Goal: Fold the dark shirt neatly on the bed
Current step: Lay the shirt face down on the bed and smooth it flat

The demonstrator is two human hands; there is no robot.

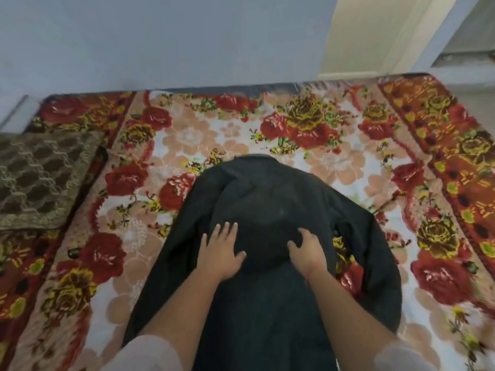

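The dark shirt (267,199) lies spread on the bed (187,135), collar end away from me, one sleeve trailing down the right side. My left hand (222,250) rests flat on the cloth with fingers spread, left of the shirt's middle. My right hand (308,250) presses on the fabric just to its right, fingers curled over a raised fold. Whether it pinches the cloth is unclear. Both forearms come in from the bottom edge.
A floral red, peach and white blanket covers the bed. A brown patterned cushion (40,178) lies at the left edge. A pale wall (160,41) runs behind the bed, and a doorway (375,36) opens at the back right.
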